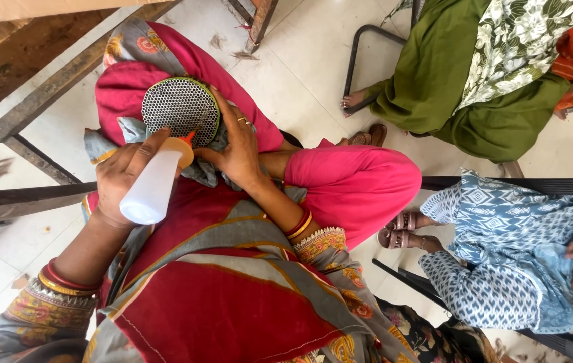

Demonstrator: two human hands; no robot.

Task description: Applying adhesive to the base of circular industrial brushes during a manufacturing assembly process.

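Observation:
My left hand grips a white plastic squeeze bottle with an orange nozzle, its tip pointing at a round perforated metal disc with a green rim. My right hand holds the disc's right edge, fingers spread over its rim. The disc rests on a grey cloth on my lap, which is covered in pink and red fabric.
Two people sit at the right: one in green clothing, one in blue patterned clothing with sandals on a black chair. A wooden and metal frame stands at the left on a pale tiled floor.

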